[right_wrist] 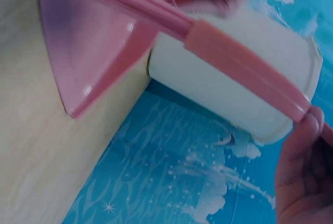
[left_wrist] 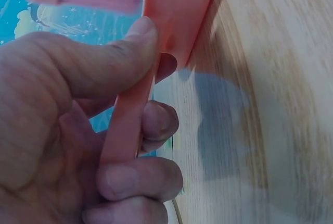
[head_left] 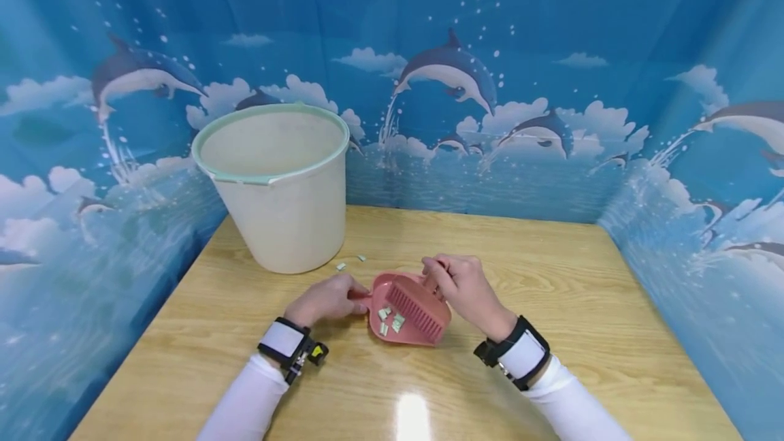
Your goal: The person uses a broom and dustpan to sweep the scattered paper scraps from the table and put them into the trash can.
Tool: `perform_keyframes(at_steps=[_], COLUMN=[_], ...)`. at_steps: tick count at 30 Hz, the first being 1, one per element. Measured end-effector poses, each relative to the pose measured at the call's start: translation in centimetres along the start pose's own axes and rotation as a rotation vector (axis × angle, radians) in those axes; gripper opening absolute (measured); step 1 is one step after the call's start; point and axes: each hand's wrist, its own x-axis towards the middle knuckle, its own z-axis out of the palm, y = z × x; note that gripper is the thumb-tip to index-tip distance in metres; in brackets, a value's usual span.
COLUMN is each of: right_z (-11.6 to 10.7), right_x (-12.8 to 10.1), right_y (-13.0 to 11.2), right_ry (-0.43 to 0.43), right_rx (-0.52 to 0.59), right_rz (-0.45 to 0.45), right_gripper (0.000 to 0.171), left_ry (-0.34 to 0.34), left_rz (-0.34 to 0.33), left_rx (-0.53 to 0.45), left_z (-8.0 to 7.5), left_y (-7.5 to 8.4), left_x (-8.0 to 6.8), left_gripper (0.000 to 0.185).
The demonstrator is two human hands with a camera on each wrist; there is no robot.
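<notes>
While my left hand [head_left: 327, 298] curls round the handle of the pink dustpan [head_left: 398, 315], thumb pressed on top and the other fingers [left_wrist: 143, 177] wrapped beneath it, the pan itself lies just to the right of that hand on the wooden table [head_left: 582, 305], its open mouth turned away from my left palm; the left wrist view shows the thumb flat along the thin handle and the pan's body [left_wrist: 179, 10] rising above my knuckles, with its shadow on the wood beside them. My right hand [head_left: 462, 284] sits just past the pan's far right edge, fingers bent and pinching the handle end of the pink brush [head_left: 416, 308], whose ribbed bristle block rests inside the pan, between my two hands; in the right wrist view the brush [right_wrist: 244, 62] runs as a long pink bar from my fingertips [right_wrist: 302, 135] toward the pan [right_wrist: 88, 52]. Several small pale paper scraps [head_left: 390, 320] lie in the pan, close to the bristles and nearer my left hand than my right. Two more scraps [head_left: 350, 262] lie on the table just beyond my left hand, near the foot of the cream bucket [head_left: 278, 186] with its pale green rim, which stands upright beyond my left hand, well apart from my right. Both my wrists wear black-and-white bands
</notes>
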Motion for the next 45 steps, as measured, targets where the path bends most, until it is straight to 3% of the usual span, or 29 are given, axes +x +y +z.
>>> perform_keyframes(at_steps=[5, 7, 11, 15, 19, 25, 29, 38, 45], right_z=[-1.1, -1.1, 0.0, 2.4, 5.2, 7.8, 8.6, 6.4, 3.8], right_x=[2.4, 3.7, 5.9, 7.2, 7.7, 7.8, 7.7, 6.5, 6.0], right_y=[0.8, 1.2, 2.3, 3.5, 4.1, 4.3, 5.0, 7.4, 8.6], right_ry=[0.123, 0.131, 0.056, -0.050, -0.139, -0.115, -0.111, -0.135, -0.013], right_rx=[0.106, 0.164, 0.224, 0.145, 0.167, 0.298, 0.289, 0.235, 0.275], right_rz=[0.087, 0.130, 0.200, 0.184, 0.206, 0.263, 0.269, 0.374, 0.450], right_gripper=[0.028, 0.028, 0.022, 0.013, 0.011, 0.011, 0.012, 0.017, 0.017], left_ry=[-0.004, -0.001, 0.003, -0.006, 0.001, 0.042, 0.062, 0.030, 0.030], left_rz=[0.010, 0.005, 0.012, 0.023, 0.028, 0.045, 0.009, -0.003, -0.006], left_rx=[0.001, 0.002, 0.011, 0.019, 0.033, 0.071, 0.063, 0.035, 0.017], left_z=[0.0, -0.2, -0.2, 0.0, 0.2, 0.5, 0.4, 0.3, 0.5], left_y=[0.0, 0.1, 0.2, 0.1, -0.1, -0.2, -0.1, -0.2, -0.2], left_x=[-0.1, -0.1, 0.0, 0.1, 0.2, 0.1, 0.0, 0.1, 0.1], left_gripper=[0.035, 0.035, 0.035, 0.035, 0.036, 0.036, 0.038, 0.037, 0.036])
